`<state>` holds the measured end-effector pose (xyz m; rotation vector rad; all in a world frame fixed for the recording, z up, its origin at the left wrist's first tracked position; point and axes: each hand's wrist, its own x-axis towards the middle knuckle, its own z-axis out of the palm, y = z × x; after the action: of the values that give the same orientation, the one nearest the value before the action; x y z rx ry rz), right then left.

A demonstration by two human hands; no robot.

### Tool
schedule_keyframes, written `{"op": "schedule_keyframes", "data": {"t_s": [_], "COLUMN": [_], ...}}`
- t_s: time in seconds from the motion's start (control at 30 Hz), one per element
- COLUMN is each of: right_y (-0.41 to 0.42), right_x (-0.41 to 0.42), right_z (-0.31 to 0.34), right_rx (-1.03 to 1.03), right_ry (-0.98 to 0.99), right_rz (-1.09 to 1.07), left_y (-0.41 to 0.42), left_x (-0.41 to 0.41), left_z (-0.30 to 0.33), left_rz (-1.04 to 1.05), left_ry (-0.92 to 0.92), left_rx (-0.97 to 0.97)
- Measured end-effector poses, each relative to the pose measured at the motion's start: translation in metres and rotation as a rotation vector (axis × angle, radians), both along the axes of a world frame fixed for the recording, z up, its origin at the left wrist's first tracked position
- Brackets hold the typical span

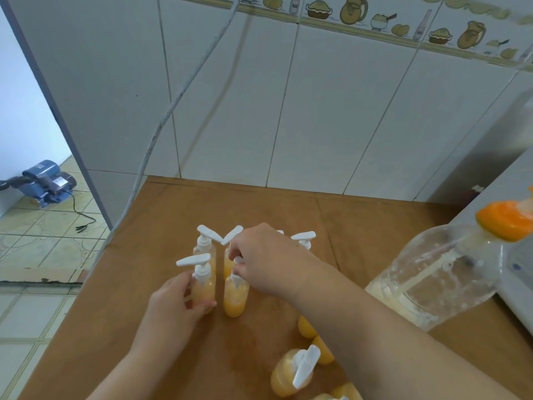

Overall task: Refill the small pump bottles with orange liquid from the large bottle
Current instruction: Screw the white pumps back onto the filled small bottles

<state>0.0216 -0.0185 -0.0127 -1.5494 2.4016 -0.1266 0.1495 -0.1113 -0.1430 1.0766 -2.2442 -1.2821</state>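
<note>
Brown wooden table [360, 215]: work surface. Large clear plastic bottle [432, 275], orange cap, nearly drained, stands right. Small orange-filled pump bottles [204, 287], grouped centre. Left hand [178, 301] grips one, steadying; right hand [259, 261] pinches neighbour's white pump [238, 280], probably tightening.

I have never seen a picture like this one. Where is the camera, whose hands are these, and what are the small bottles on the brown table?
There is no machine here. The camera sits on a person's head and looks down at their own two bare hands. The left hand holds a small pump bottle by its side. The right hand pinches the white pump top of the next bottle with its fingers. More small bottles of orange liquid stand behind them, and others, such as one near the bottom edge, stand closer to the person. At the right is the large clear bottle with an orange cap, nearly empty. All rest on the brown table.
</note>
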Motion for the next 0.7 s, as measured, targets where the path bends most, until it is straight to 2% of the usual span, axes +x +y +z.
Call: {"op": "schedule_keyframes", "data": {"t_s": [0.17,0.33,0.53,0.6,0.7], "right_y": [0.009,0.062,0.1,0.103,0.109], "right_x": [-0.002,-0.022,-0.018,-0.012,-0.007], "right_z": [0.012,0.063,0.047,0.037,0.022], "right_rx": [0.032,-0.052,0.339,0.397,0.356], "right_ry": [-0.038,-0.056,0.052,0.036,0.128], "right_rz": [-0.029,-0.217,-0.435,-0.47,-0.468], "left_y": [0.007,0.036,0.076,0.078,0.08], "left_x": [0.001,0.026,0.005,-0.015,-0.049], "left_z": [0.0,-0.001,-0.002,-0.004,-0.006], "left_rz": [0.058,0.14,-0.304,-0.4,-0.542], "left_ry": [0.012,0.023,0.158,0.151,0.116], "left_rx": [-0.003,-0.053,0.118,0.154,0.227]}}
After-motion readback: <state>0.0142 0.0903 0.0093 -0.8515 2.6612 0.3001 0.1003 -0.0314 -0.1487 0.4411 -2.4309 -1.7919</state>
